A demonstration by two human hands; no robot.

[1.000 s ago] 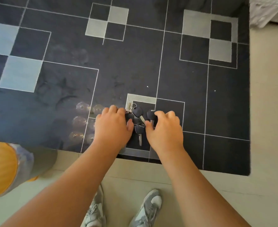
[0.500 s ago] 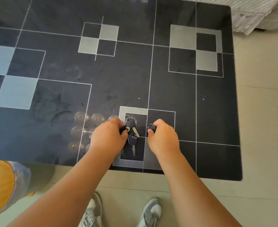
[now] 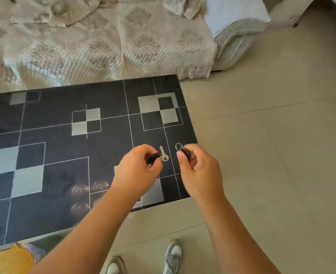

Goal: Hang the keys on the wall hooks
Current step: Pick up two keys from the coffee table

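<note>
My left hand is closed around a bunch of black-headed keys; a small brass key sticks out to the right of my fingers. My right hand grips another black-headed key with a silver ring poking up above my thumb. Both hands are lifted above the right end of the black glass table, a short gap between them. No wall hooks are in view.
A sofa with a quilted beige cover runs behind the table. Pale floor tiles spread to the right. My grey shoes stand at the table's near edge. An orange and grey object sits at the bottom left.
Both hands have lifted the keys off the table. The view has tilted up and swung, so the sofa and more floor now show.
</note>
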